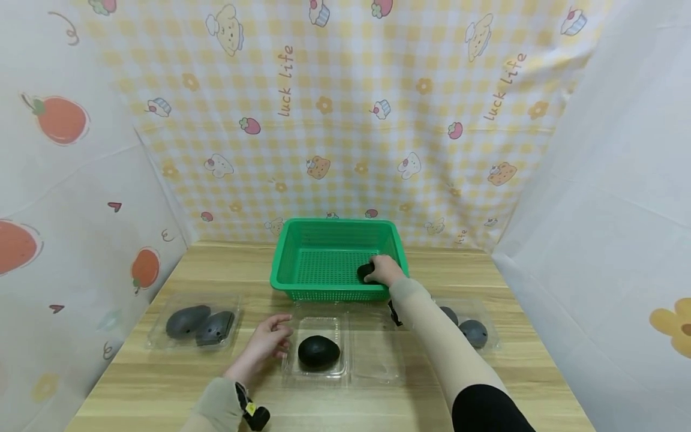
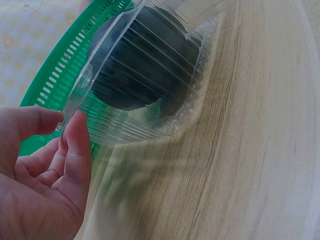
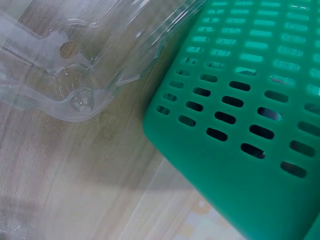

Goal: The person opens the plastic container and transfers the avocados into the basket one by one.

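Note:
In the head view an open clear plastic clamshell box (image 1: 323, 326) lies on the table, its lid (image 1: 376, 354) folded out to the right. One dark avocado (image 1: 318, 352) sits in its left half. My left hand (image 1: 272, 338) is at the box's left edge; the left wrist view shows thumb and index finger pinching the rim. My right hand (image 1: 386, 270) reaches into the green basket (image 1: 399, 246) and grips another dark avocado (image 1: 364, 273) near its front right corner. In the right wrist view the basket wall (image 3: 225, 160) hides that hand.
To the left stands a clear box with two dark avocados (image 1: 188, 321). Another such box with avocados (image 1: 474, 333) is at the right, partly behind my right forearm. A checked curtain (image 1: 345, 150) hangs behind the wooden table (image 1: 302, 414).

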{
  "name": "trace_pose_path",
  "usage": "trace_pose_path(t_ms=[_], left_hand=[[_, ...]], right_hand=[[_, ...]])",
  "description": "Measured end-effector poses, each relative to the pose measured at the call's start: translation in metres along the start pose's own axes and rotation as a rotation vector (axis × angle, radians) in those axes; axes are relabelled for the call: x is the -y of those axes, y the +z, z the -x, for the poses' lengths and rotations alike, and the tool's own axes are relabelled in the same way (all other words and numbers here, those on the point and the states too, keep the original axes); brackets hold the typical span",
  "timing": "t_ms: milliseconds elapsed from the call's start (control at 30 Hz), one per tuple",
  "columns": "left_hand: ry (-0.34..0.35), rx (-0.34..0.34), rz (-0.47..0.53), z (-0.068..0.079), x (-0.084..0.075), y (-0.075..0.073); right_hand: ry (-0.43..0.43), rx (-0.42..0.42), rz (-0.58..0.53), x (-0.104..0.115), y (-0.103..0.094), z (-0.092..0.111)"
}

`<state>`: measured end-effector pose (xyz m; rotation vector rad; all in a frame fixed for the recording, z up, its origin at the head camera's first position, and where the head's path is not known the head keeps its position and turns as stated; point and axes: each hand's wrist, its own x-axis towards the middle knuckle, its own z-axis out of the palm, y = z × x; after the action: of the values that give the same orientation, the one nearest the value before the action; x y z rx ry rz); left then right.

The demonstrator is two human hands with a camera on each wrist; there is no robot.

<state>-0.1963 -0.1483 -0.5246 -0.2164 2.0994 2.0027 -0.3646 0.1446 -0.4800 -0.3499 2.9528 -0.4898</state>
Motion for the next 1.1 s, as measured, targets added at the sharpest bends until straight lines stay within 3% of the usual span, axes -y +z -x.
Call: trace_pose_path(t_ms=[567, 833, 1100], left_hand=[[0.003, -0.004, 0.002, -0.001, -0.001, 0.001], [-0.002, -0.007, 0.004, -0.002, -0.001, 0.0], [-0.007, -0.011, 0.002, -0.001, 0.0, 0.001]], right_hand=[[-0.012, -0.012, 0.006, 0.003, -0.008, 0.004], [-0.076, -0.083, 0.045, 0.009, -0.02, 0.009], [-0.202, -0.144, 0.081, 0.032, -0.033, 0.031]])
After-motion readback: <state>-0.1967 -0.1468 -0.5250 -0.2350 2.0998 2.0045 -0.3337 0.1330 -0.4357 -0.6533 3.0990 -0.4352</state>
